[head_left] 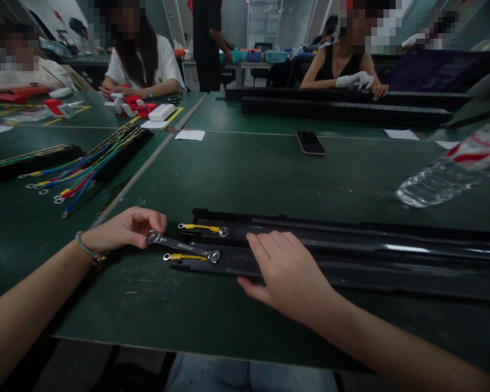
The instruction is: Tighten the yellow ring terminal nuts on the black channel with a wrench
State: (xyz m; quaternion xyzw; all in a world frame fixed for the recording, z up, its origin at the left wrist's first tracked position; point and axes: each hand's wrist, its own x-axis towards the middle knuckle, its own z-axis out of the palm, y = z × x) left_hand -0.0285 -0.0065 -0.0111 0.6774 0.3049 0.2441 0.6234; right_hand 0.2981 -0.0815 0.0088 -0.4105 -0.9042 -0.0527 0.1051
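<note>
My left hand [136, 227] pinches the near end of a metal wrench [183, 245], whose other end sits around a nut on the front black rail [351, 276]. My right hand [283, 267] lies across that same rail, thumb at its front edge and fingers over its top. Behind it runs a second black rail [330, 239], with a nut and washer [223, 232] near its left end. A short yellow cable [204, 227] with ring terminals lies on the back rail, and another yellow cable [183, 257] lies beside the wrench on the front one.
Bundled coloured cables [93, 163] with ring terminals lie at the left. A phone [310, 142] and a plastic bottle [449, 169] are beyond the rails on the green table [245, 174]. Several people are across the table, one touching other black rails [343, 110].
</note>
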